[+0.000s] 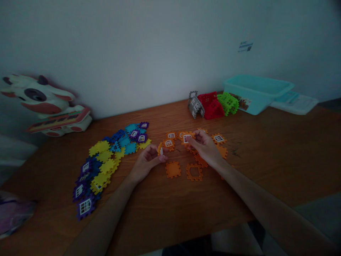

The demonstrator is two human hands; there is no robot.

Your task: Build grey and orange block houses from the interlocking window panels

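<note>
My left hand [147, 160] curls around the edge of a small orange plastic tile [160, 149], which shows a sliver of white. My right hand [204, 147] pinches an orange window tile [188, 138] between its fingers, a little above the others. Several linked orange window tiles [168, 143] lie just beyond and between my hands. Nearer me rest a solid orange tile [173, 169] and an open orange frame tile [194, 172]. Another orange window tile [218, 138] sits to the right of my right hand.
A fan of yellow, blue and purple tiles [101, 167] lies left on the wooden table [266, 170]. Grey, red and green tile houses [210, 106] stand at the back, beside a turquoise plastic tub [255, 93]. A large toy [45, 103] stands far left.
</note>
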